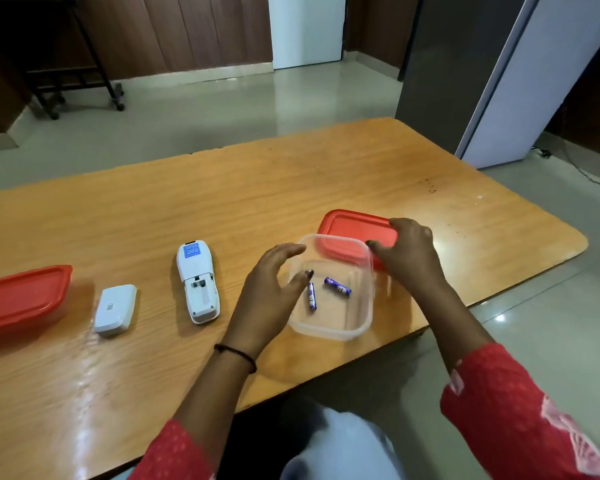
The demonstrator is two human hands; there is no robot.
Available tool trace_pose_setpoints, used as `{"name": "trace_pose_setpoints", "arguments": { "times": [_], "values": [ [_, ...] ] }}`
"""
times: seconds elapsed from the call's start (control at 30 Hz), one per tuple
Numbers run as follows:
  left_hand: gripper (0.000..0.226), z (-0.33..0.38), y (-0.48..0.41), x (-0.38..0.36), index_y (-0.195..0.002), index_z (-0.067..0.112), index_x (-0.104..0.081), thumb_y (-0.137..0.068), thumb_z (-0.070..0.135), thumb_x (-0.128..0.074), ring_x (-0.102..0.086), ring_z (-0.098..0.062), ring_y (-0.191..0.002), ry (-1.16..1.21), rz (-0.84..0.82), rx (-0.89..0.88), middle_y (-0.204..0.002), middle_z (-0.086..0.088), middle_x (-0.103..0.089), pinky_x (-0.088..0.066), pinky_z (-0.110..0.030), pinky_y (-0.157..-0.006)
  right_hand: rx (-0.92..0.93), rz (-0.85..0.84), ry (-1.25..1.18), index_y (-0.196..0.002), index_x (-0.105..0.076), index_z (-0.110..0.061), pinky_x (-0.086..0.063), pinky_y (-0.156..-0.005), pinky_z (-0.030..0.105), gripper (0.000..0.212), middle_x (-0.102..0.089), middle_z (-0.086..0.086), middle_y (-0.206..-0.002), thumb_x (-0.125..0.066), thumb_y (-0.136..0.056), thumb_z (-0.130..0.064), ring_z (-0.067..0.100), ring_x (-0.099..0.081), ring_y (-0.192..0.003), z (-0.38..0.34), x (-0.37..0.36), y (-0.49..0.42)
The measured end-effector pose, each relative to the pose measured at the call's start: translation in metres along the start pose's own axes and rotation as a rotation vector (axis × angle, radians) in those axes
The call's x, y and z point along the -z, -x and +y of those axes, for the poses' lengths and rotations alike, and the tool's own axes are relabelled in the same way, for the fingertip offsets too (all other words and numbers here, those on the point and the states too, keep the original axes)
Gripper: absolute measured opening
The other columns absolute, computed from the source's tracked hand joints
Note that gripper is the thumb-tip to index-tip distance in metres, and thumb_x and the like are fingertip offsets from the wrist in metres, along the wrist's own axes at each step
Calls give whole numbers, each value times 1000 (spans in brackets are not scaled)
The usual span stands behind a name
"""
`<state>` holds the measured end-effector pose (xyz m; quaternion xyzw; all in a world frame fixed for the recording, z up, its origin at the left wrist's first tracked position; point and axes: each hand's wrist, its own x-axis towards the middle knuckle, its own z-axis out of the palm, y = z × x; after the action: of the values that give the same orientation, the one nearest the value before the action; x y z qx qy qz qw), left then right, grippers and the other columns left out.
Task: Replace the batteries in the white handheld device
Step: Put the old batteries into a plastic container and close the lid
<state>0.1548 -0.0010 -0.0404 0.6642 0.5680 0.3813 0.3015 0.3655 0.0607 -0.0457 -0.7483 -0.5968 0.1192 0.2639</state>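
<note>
The white handheld device [197, 285] lies face down on the wooden table [153, 209] with its battery bay uncovered and empty. Its white battery cover [115, 309] lies to the left. To the right stands a clear plastic container [336, 327] with two purple batteries, one [311, 296] upright in the view and one [337, 286] slanted. My left hand [274, 285] hovers at the container's left rim, fingers apart, holding nothing. My right hand [409, 251] rests with fingers spread on a red lid [347, 226] behind the container.
A second container with a red lid [21, 299] stands at the table's far left. The table's near edge runs just under my arms. Beyond the far edge are tiled floor, a wheeled black rack [73, 64] and a grey cabinet [465, 64].
</note>
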Motion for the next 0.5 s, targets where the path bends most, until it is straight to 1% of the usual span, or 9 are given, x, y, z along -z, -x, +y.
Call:
{"name": "trace_pose_setpoints", "arguments": {
  "times": [0.03,0.1,0.17,0.23,0.3,0.37,0.43,0.47,0.5],
  "values": [
    [38,-1,1,1,-125,27,-55,-89,19,-60,-41,3,-124,69,-5,49,-133,12,-52,-29,-3,-95,-38,-118,39,-142,-34,-8,-31,-106,41,81,-37,17,-146,-70,-78,-43,33,-28,-137,5,-4,-11],
    [40,-3,2,1,-128,28,-52,-90,15,-58,-41,2,-127,212,-16,125,-135,12,-51,-32,-14,-100,-126,-316,70,-149,-11,-12,-22,-113,46,107,-15,18,-156,-73,-71,-52,33,-12,-144,8,-8,-30],
    [45,-4,1,-1,-133,26,-48,-91,9,-54,-38,1,-129,307,-28,187,-136,12,-49,-33,-20,-102,-167,-384,124,-150,-5,-16,-23,-113,47,113,-18,16,-155,-74,-69,-54,34,-15,-142,7,-7,-44],
    [50,-5,0,-3,-137,22,-44,-92,2,-50,-38,0,-130,343,-41,217,-136,11,-47,-35,-16,-99,-190,-382,187,-149,-11,-19,-26,-109,46,110,-26,16,-150,-78,-67,-50,36,-22,-138,3,-5,-51],
    [54,-4,-1,-6,-139,20,-42,-91,-4,-46,-40,1,-126,394,-42,246,-134,10,-48,-39,-4,-88,-227,-345,164,-146,-21,-22,-30,-106,46,106,-27,16,-146,-83,-63,-44,37,-25,-134,2,-1,-54],
    [58,-3,-1,-9,-140,21,-41,-90,-8,-41,-42,1,-125,429,-30,265,-135,10,-48,-42,-5,-86,-251,-270,18,-140,-33,-21,-37,-102,44,96,-29,14,-140,-86,-61,-37,37,-37,-127,7,2,-53],
    [59,-3,0,-13,-140,22,-41,-90,-9,-38,-45,-1,-124,464,-15,274,-137,9,-49,-42,-16,-96,-172,-80,-220,-132,-47,-17,-47,-94,41,74,-43,13,-132,-83,-67,-24,32,-52,-115,9,9,-45],
    [58,-3,1,-14,-139,22,-41,-90,-9,-38,-48,1,-120,474,-2,277,-137,9,-50,-42,-16,-97,-89,37,-327,-127,-53,-15,-50,-89,39,61,-52,12,-127,-80,-72,-17,28,-56,-109,5,14,-37],
    [58,-2,3,-17,-139,23,-41,-91,-8,-37,-50,4,-115,483,18,283,-134,10,-51,-42,-12,-92,-6,137,-404,-122,-57,-13,-51,-85,35,50,-59,10,-122,-75,-76,-12,22,-58,-104,-1,19,-27]
  ]
}}
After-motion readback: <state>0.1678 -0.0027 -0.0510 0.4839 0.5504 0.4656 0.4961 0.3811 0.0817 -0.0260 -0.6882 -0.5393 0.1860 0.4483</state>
